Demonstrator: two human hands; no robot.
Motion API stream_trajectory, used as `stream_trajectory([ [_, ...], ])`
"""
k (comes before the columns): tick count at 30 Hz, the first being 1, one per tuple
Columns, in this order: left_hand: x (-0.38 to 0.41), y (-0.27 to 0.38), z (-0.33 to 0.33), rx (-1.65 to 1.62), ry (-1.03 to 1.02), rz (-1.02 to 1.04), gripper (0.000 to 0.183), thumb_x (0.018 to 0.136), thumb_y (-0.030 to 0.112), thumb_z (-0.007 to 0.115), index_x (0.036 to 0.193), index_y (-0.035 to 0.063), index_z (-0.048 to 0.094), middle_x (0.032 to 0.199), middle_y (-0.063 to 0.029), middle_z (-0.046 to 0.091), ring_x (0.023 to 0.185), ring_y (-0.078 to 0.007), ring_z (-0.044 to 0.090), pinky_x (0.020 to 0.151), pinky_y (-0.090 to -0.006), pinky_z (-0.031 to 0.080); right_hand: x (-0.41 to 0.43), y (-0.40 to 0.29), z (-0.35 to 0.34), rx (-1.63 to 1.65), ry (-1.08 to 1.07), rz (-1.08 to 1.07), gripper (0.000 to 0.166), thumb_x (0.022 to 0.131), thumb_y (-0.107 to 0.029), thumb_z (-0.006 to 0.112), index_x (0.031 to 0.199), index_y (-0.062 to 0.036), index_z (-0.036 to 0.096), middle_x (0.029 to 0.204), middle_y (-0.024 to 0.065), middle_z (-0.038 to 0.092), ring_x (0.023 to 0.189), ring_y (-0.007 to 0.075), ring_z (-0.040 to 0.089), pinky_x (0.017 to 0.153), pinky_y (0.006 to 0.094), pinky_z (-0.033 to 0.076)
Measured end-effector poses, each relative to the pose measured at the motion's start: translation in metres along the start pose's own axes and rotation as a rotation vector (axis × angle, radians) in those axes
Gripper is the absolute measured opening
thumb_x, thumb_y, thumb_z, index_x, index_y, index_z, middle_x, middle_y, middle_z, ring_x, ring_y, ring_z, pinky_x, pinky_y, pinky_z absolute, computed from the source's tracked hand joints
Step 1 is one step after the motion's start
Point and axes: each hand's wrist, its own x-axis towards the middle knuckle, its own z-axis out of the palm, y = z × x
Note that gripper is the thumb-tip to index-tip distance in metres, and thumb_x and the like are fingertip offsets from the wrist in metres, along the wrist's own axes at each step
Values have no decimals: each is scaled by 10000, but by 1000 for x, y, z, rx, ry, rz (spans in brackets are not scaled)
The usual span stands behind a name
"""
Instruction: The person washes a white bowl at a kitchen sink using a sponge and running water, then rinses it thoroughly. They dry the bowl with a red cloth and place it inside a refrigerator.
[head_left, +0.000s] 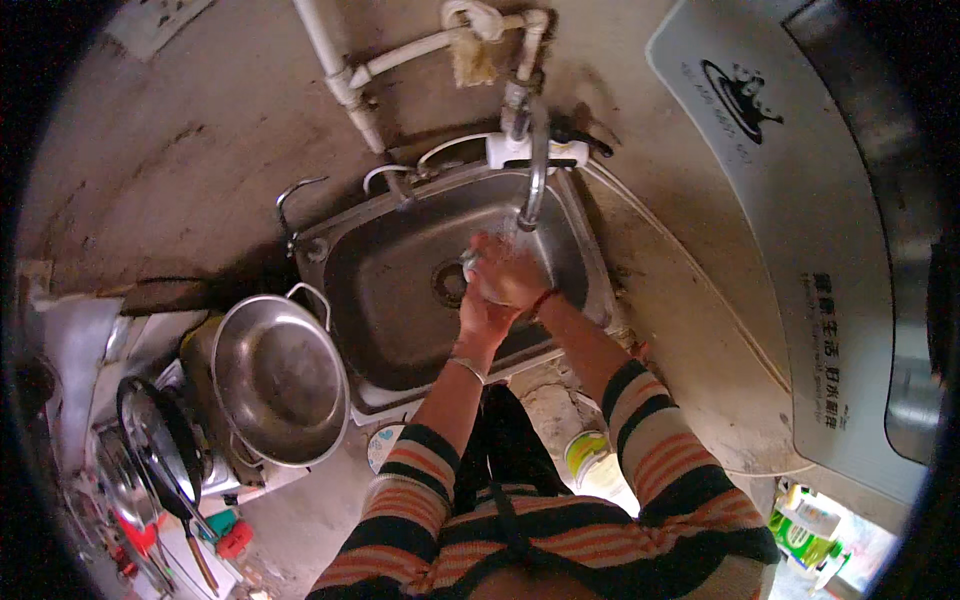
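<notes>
Water runs from the metal faucet spout (534, 196) onto my hands, which are together over the stainless steel sink (382, 300). My right hand (514, 271) is blurred and lies across my left hand (486, 315), covering much of it. Something small and pale shows at the fingers near the sink drain (450, 283); whether it is an object or foam I cannot tell. A bangle circles my left wrist and a red band my right. A white faucet heater unit (536, 151) sits behind the spout.
Left of the sink stands a large two-handled metal pot (281, 379). Beyond it are a wok (161, 442) and other cookware. A small curved tap (285, 206) rises at the sink's back left corner. At the right hangs a grey water-purifier panel (765, 225); bottles (806, 529) stand below it.
</notes>
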Motion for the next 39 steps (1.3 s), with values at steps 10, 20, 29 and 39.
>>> stream_trajectory([
  [10,61,-2,-54,160,279,167,491,963,418,488,1292,55,477,1229,-111,565,1124,-294,548,958,-481,446,-26,49,-6,1025,188,796,347,866,-227,623,1150,-31,588,982,70,648,865,198,597,757,341,479],
  [20,81,-28,-25,1409,736,542,652,920,498,482,1368,40,363,1246,-162,497,1146,-359,476,938,-518,392,-34,35,-5,296,305,483,225,874,-138,572,1072,-34,591,1121,207,574,938,398,579,750,419,486],
  [29,71,1,36,1963,522,388,662,882,341,530,1453,123,276,1422,-139,384,1288,-350,379,1043,-536,317,-35,11,-28,420,281,669,370,890,-264,566,1123,24,570,1072,223,603,963,355,567,779,451,456],
  [39,93,42,30,2060,258,293,407,871,307,590,1213,95,528,1150,-112,624,985,-317,624,800,-407,513,-56,47,-9,1037,415,847,493,900,-359,588,1282,-58,507,1248,94,527,1120,235,491,904,395,403],
])
